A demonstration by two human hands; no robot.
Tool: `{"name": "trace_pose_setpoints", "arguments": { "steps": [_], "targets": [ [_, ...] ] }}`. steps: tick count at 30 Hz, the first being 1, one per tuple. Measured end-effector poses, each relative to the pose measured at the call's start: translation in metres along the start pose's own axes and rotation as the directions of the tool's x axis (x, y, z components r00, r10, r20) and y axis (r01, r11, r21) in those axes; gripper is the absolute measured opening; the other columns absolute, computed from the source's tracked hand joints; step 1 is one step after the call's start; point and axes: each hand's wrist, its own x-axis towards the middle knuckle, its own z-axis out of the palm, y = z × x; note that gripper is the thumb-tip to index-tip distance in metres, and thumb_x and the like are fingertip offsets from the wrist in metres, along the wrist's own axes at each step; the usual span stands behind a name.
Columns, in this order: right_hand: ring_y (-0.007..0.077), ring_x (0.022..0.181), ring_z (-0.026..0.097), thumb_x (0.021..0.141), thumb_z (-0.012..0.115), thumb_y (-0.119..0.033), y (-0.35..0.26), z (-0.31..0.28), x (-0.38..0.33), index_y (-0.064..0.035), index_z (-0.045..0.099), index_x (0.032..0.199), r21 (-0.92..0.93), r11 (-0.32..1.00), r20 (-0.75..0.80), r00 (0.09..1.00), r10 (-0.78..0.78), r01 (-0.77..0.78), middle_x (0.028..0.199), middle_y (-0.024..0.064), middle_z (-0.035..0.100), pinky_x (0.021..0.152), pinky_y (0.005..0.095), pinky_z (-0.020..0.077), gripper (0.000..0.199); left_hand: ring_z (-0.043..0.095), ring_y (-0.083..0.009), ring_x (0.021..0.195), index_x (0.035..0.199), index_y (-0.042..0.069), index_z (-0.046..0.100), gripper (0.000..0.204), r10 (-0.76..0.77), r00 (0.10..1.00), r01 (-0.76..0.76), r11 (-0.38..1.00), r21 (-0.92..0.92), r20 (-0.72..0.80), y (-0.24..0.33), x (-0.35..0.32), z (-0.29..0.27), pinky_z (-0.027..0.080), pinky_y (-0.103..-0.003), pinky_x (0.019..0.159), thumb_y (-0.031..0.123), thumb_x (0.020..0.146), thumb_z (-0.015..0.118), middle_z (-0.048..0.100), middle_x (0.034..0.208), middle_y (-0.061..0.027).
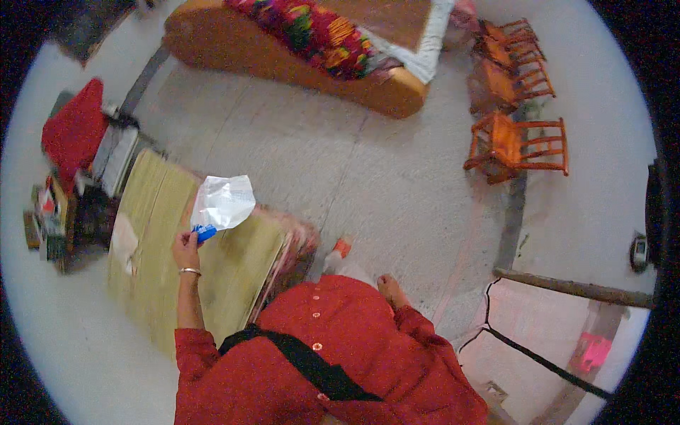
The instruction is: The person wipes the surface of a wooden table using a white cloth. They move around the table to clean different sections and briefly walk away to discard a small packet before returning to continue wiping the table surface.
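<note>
Head view: one thin, see-through plastic sheet [225, 202], with a blue piece [205, 232] at its lower end, was up above the mat-covered bed [159, 191], over its far edge, between the far left and far right corners.
Left hand: this hand [185, 244] had thumb and fingers pinched on the blue piece; whether that was joined to the sheet could not be told.
Right hand: this hand [391, 289] hung low beyond the right edge of the bed, fingers seemingly loosely curled; too blurred to tell if it held anything.
Weight and feel: probably very light, limp and a little slippery – likely to flutter, crease or tear if pulled hard.
Best hold: the blue piece looked like the firmer grip; a second pinch would suit the sheet's opposite free edge.
Pale cloth: one [125, 244], near the bed's left edge.
Bracelet: one [190, 270], on the left wrist.
Beds: two – the mat-covered one and a wooden one [283, 74], with one flowered blanket [312, 35] along its near edge.
Chairs: at least three wooden chairs [504, 138]; the far ones overlapped.
Red cloth: one [76, 131], beyond the mat-covered bed's far left corner.
</note>
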Motion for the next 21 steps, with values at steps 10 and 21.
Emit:
{"name": "trace_pose_setpoints", "arguments": {
  "steps": [10,21],
  "targets": [
    [0.0137,0.063,0.055,0.081,0.062,-0.022,-0.038,-0.136,0.1,-0.0005,0.065,0.084,0.672,0.722,-0.234,0.876,0.421,-0.167,0.07,0.005,0.062,0.059,0.0294,0.0479,0.022,0.059,-0.0113,0.067,0.085,0.0,0.056,0.008,0.329,0.723,-0.302,0.941,-0.151,0.607,0.228,0.05,0.329,0.052,-0.026,0.062,0.007,0.083,0.06,0.06,0.075,-0.0043],
    [0.0118,0.065,0.057,0.081,0.057,-0.001,-0.037,-0.32,0.121,-0.0008,0.064,0.095,0.922,0.104,-0.349,0.683,0.642,0.373,0.076,0.0031,0.063,0.06,0.0264,0.0495,0.015,0.061,-0.0118,0.067,0.085,0.0,0.056,0.007,0.402,-0.077,-0.58,0.726,-0.369,0.912,0.374,-0.1,0.625,0.052,-0.027,0.062,0.004,0.082,0.062,0.062,0.073,-0.005]
  ]
}}
